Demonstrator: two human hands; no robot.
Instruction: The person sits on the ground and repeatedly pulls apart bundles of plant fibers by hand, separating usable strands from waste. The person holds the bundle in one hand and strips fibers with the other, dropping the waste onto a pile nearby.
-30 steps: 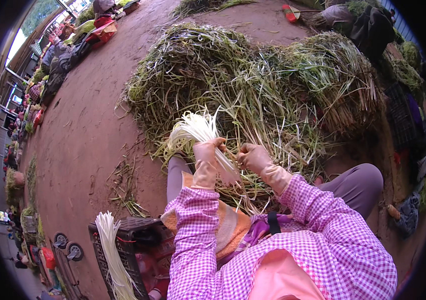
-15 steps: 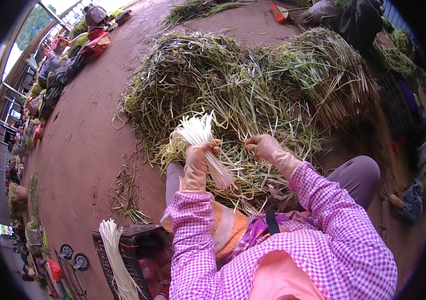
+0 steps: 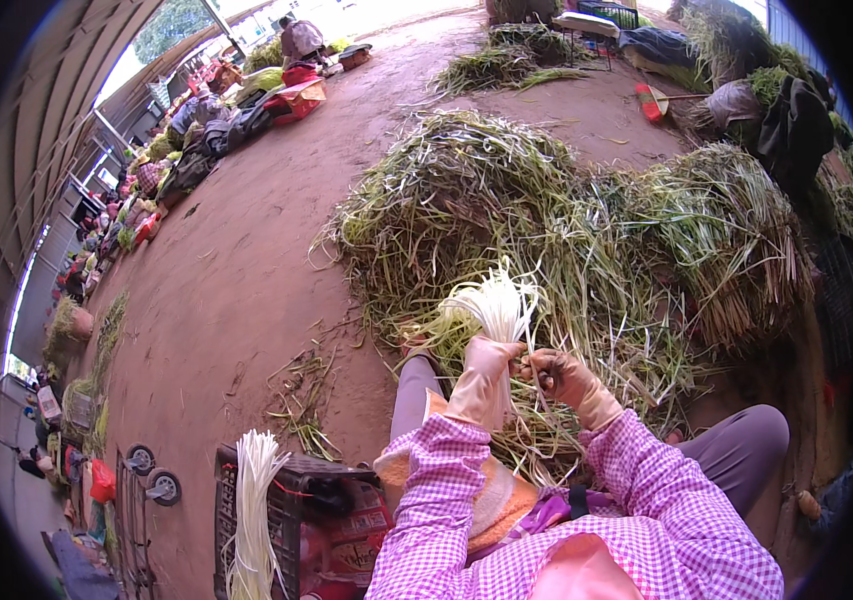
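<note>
So the left hand (in a tan glove) is wrapped around a bundle of pale white stalks, fingers closed tight on the lower part while the white ends fan out above the fist. The right hand, gloved too, sits just beside it, touching the same bundle, with the fingers pinched narrow on a thin strand; can't tell exactly what that strand is, it's too fine to make out. Both hands are right at the near edge of the big green pile of grassy leaves that spreads over the reddish dirt floor.

Relative to that pile: a black crate sits well off to its near left, beside the person's knee, and another bunch of white stalks is draped over the crate's edge. A smaller green heap lies on the far side of the pile, and a broom with a red head is near its far right corner.
</note>
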